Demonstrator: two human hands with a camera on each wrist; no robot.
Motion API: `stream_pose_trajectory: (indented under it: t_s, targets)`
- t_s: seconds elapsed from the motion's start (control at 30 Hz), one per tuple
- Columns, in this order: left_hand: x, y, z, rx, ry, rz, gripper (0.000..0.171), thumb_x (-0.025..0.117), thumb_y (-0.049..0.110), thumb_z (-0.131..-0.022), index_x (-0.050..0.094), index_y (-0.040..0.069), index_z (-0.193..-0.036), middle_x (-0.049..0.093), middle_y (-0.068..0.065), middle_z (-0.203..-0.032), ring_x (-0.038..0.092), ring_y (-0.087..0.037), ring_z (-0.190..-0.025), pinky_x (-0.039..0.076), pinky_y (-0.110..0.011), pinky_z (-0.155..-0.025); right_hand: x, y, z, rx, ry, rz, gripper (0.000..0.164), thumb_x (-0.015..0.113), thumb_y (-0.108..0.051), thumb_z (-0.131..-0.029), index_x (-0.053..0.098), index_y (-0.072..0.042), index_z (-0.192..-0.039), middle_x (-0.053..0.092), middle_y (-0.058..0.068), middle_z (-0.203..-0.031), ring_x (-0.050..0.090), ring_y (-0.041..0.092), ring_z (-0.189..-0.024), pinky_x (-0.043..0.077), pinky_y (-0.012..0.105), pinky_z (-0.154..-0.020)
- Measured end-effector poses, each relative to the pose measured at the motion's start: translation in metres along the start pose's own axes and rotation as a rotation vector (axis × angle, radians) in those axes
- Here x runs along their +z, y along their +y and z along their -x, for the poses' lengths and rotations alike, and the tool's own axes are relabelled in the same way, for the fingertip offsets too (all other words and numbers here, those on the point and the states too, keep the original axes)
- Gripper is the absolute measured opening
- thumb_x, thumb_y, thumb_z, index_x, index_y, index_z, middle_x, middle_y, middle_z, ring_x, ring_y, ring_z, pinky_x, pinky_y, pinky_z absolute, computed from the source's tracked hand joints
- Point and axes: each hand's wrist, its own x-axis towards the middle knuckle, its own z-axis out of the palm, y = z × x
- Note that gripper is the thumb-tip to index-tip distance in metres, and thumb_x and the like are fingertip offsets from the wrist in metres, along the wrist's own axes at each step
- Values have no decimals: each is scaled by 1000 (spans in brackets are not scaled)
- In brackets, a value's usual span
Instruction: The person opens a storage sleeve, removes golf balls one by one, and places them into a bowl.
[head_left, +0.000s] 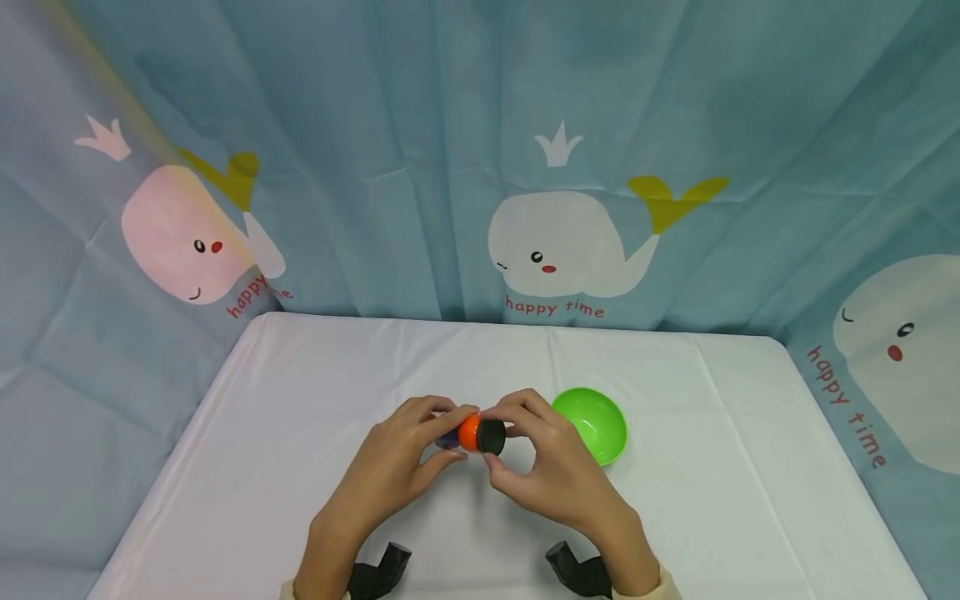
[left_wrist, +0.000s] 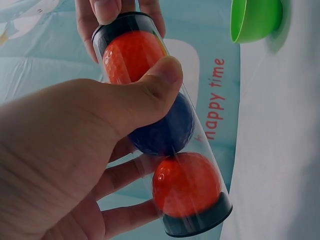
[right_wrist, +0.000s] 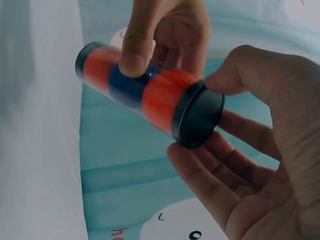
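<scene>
My left hand (head_left: 405, 450) grips a clear plastic tube around its middle, thumb across the near side. Inside the tube (left_wrist: 202, 135) sit three dimpled balls in a row: an orange ball (left_wrist: 187, 182), a blue ball (left_wrist: 165, 130) and another orange ball (left_wrist: 131, 56). A black cap (left_wrist: 200, 220) closes one end. At the other end my right hand (head_left: 551, 462) pinches the second black cap (right_wrist: 200, 116) by its rim, between thumb and fingertips. In the head view the hands hide much of the tube.
A green bowl (head_left: 592, 425) stands on the white-covered table (head_left: 720, 500), just beyond my right hand. Behind the table hangs a blue curtain (head_left: 420, 167) printed with whales. Black wrist mounts (head_left: 382, 571) sit below both forearms.
</scene>
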Motion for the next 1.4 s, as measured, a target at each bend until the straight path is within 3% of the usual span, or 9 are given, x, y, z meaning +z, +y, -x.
stream_pose_trajectory:
  t_s: [0.23,0.47,0.9,1.1,1.4]
  targets:
    - [0,1,-1,8,-38,16,56,91,31,-83,71,38,-136,68,10,-125,66,-11,-116,61,-32,-86,-3,9,0,15,-40,-49,40,90,-17,-84,67,-20,-117,64,-4,-112,65,7,-100,63,28,-84]
    - [2,2,-2,39,-62,34,57,92,25,-83,71,39,-134,66,14,-124,66,-14,-118,60,-32,-87,-3,19,0,103,-110,-108,45,94,-19,-79,61,-22,-109,60,-9,-102,60,9,-87,59,24,-80]
    - [3,3,0,92,-74,38,58,92,25,-83,70,41,-134,67,13,-122,64,-11,-117,59,-31,-86,-5,18,2,137,-115,-103,46,96,-19,-73,60,-24,-102,58,-9,-91,61,13,-84,56,22,-78]
    - [4,2,0,98,-77,43,59,91,26,-82,69,39,-135,67,12,-120,65,-9,-112,58,-32,-86,-6,15,2,178,-120,-96,45,96,-19,-74,61,-23,-102,59,-8,-91,61,12,-84,56,22,-78]
    - [3,5,-1,50,-62,23,56,89,33,-85,69,37,-137,68,11,-124,67,-12,-118,61,-32,-88,-14,10,1,157,-75,-86,44,97,-22,-77,67,-23,-109,66,-11,-105,65,7,-91,63,27,-85]
